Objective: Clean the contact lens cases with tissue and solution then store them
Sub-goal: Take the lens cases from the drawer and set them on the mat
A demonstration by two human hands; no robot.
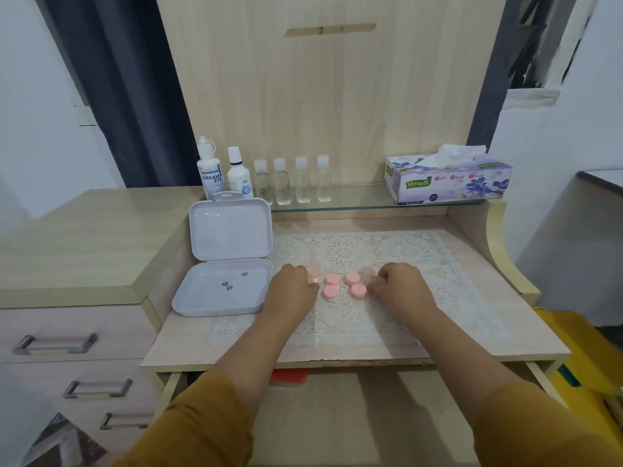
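White plastic forms the hinged storage box (222, 288) lying open at nine o'clock of the lace mat (387, 251), its lid propped up behind the tray; three small round metal pieces (231, 284) sit in the tray. Behind it, at eleven o'clock on the glass shelf (357, 200), stand a "Dream Eye" solution bottle (210, 171), a second white solution bottle (238, 175), and four small clear bottles (291, 180) with white caps in a row.

On the desk (472, 298), the left hand (292, 286) rests knuckles-up on the mat, fingers curled at a pale pink lens case piece (314, 274); whether it actually grips that piece I cannot tell. Just to its three o'clock, four brighter pink lens case caps (344, 285) lie in a tight cluster at the mat's centre, touching neither hand. The right hand (401, 286) sits at three o'clock of the cluster, fingers bent inward beside another pale pink lens case piece (366, 273); its fingertips are hidden, so its hold cannot be told either. Both forearms come up from six o'clock in mustard sleeves (209, 423).

At one o'clock, on the right end of the shelf, a purple floral "Mysoft" tissue box (448, 182) has a white tissue (460, 151) standing out of its top.
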